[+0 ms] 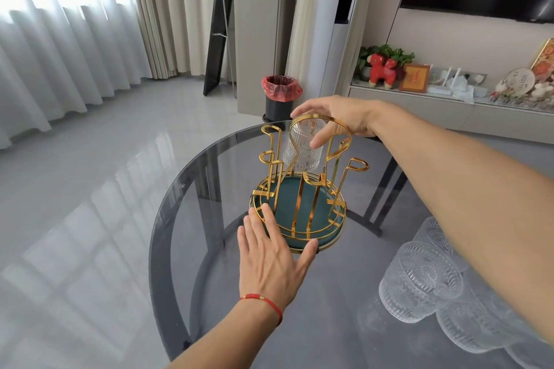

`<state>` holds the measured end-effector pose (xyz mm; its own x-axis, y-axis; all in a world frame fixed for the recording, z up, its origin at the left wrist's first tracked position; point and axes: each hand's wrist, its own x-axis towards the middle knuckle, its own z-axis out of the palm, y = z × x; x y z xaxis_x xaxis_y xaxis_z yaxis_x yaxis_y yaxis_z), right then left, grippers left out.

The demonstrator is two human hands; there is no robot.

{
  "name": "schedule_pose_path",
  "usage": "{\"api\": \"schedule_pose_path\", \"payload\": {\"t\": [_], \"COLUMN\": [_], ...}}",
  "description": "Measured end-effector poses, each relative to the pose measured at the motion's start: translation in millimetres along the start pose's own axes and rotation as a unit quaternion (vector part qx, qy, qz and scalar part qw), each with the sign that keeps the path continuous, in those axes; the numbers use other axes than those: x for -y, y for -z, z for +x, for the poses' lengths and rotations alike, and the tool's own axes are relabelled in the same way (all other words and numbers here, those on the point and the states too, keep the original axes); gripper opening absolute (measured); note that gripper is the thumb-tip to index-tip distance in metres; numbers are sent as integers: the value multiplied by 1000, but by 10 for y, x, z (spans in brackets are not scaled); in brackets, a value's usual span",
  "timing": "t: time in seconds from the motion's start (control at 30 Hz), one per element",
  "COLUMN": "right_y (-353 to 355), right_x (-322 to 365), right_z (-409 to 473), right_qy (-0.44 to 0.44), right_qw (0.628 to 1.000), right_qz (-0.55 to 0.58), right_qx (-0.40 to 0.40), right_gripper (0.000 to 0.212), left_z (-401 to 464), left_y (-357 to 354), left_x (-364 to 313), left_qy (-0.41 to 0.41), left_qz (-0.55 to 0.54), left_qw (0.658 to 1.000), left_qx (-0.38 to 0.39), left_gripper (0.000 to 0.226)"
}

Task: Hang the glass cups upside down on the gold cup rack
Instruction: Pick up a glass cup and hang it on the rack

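Right hand [338,117] is reaching across the gold cup rack [302,189] and gripping a ribbed glass cup [302,148] by its closed end, thumb on the near side and fingers curled behind, holding it mouth-down among the far pegs. Whether the cup is already sitting over a peg is hard to make out, since the rack's tall handle loop is crossing in front of it. Left hand [269,263], wearing a red cord bracelet [263,302] at the wrist, is lying open and flat with fingers spread, its fingertips touching the near rim of the rack's base. A dark green tray is sitting inside that base ring, holding nothing that can be seen. More glass cups [419,278] are standing upright and clustered together at the near right edge of the counter [209,219], partly hidden under the right forearm and cut off by the frame edge, so their number is unclear. The counter is a round smoked-glass top, with grey floor tiles showing through it. Beyond the far edge a black bin [280,99] with a red liner is standing on the floor.
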<state>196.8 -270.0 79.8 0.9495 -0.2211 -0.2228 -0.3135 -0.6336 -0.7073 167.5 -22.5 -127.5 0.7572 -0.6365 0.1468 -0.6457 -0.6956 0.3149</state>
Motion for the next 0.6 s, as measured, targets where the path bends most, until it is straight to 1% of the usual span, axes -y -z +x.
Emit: {"api": "schedule_pose_path", "payload": {"t": [0.07,0.17,0.23,0.3,0.37,0.4,0.47,0.53,0.57,0.6], "right_y": [19,53,39,-4,-50,-71,-136,-244,-319,-403], "right_x": [3,10,4,0,3,-6,-56,-138,-186,-232], "right_z": [-9,-42,-80,-146,-287,-393,-665,-1032,-1249,-1479], "right_qy": [3,5,0,-2,6,11,21,36,41,43], "right_qw": [1000,1000,1000,997,988,981,961,938,930,927], "right_qz": [-13,13,31,50,52,50,40,5,-19,-44], "right_qx": [1,8,-4,-55,-143,-189,-274,-345,-365,-369], "right_gripper": [76,69,62,51,40,36,30,24,22,21], "left_z": [4,13,6,-9,-26,-39,-82,-139,-175,-215], "left_y": [6,24,41,90,187,255,396,516,562,597], "left_x": [-3,-11,-11,-24,-56,-81,-131,-194,-235,-280], "left_qy": [2,7,8,9,18,22,7,-51,-84,-114], "left_qz": [2,-3,-13,-31,-60,-82,-133,-167,-185,-204], "left_qw": [1000,1000,1000,999,998,996,987,965,951,939], "left_qx": [5,6,7,7,1,-16,-95,-195,-234,-252], "left_gripper": [115,114,111,108,107,104,82,57,48,44]}}
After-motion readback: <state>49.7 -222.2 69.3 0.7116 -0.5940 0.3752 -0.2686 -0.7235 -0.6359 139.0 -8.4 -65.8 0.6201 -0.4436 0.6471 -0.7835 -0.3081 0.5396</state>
